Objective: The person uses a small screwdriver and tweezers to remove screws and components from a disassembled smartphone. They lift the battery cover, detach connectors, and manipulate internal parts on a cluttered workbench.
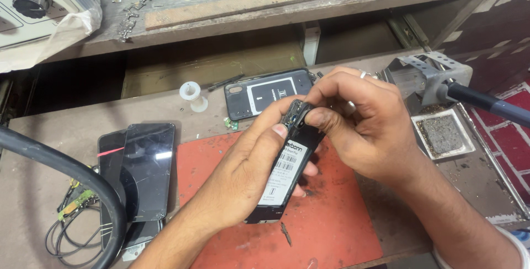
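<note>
Both hands hold a small black phone body [284,172] with a white labelled battery, tilted upright over a red work mat [331,230]. My left hand [243,175] cradles it from below and the left side, thumb along its edge. My right hand [353,122] pinches the phone's top end with fingertips; rings show on two fingers. The top end, with exposed parts, is partly hidden by those fingertips.
A black phone back cover [259,93] lies behind the hands. Two dark glass screens [141,172] rest at left, beside a thick black hose [77,175] and thin wires [69,219]. A soldering iron in its stand [441,81] and a sponge tray [443,135] sit right. White spool [192,93].
</note>
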